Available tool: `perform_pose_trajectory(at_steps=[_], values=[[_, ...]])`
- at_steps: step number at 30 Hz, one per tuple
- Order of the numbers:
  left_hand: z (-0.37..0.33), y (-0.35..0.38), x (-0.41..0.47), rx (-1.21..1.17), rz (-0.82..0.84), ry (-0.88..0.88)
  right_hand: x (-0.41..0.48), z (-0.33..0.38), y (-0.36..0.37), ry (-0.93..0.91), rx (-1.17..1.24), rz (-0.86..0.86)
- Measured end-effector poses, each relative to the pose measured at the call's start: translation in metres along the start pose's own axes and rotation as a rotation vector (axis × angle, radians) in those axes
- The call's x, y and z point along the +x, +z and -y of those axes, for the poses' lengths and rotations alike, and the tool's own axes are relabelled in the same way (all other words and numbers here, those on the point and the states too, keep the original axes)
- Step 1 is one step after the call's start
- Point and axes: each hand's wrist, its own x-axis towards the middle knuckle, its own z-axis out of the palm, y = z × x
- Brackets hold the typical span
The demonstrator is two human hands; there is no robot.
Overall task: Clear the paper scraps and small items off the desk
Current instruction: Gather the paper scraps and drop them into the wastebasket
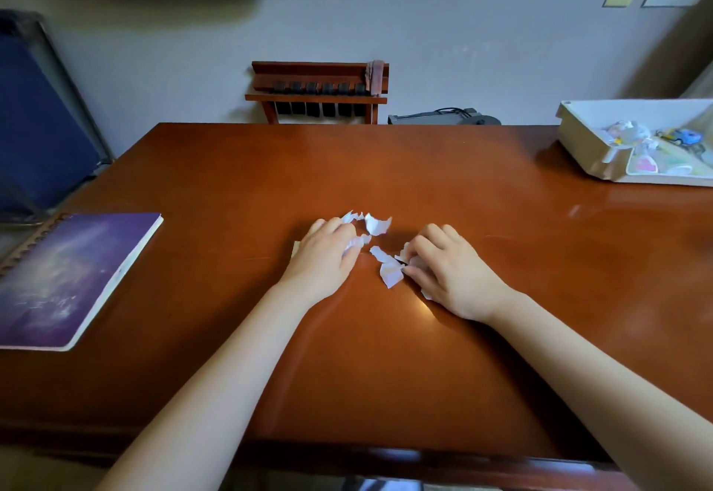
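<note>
I'm looking down over the near edge of the desk (386, 375), with both forearms reaching toward its middle. My right hand (451, 274) is curling its fingers and pinching a few white paper scraps (391, 272) against the wood. My left hand (328, 255) is lying palm down just beside it, fingers bent over another scrap, and more torn pieces are sitting just past its fingertips. A purple notebook (69, 278) is lying along the left edge. At the far right corner, a white tray (590, 124) is holding crumpled paper and small coloured items.

Left hand (328, 255), right hand (453, 276), fingers (424, 245) curled.
</note>
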Motion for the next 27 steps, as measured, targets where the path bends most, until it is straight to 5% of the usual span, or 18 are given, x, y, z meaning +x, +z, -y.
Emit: perform_pose_trajectory(at_steps=[8,13,22,27], values=[[0.017,0.011,0.003,-0.077,-0.084,-0.058,0.002,0.007,0.001,0.177,0.002,-0.066],[0.025,0.021,0.011,-0.179,-0.191,-0.07,0.002,0.003,-0.008,0.254,0.228,-0.213],[-0.011,0.01,0.013,-0.358,-0.404,0.042,0.007,0.004,-0.046,0.329,0.423,-0.451],[-0.034,0.011,0.013,-0.442,-0.379,0.119,-0.006,0.008,-0.067,0.38,0.402,-0.532]])
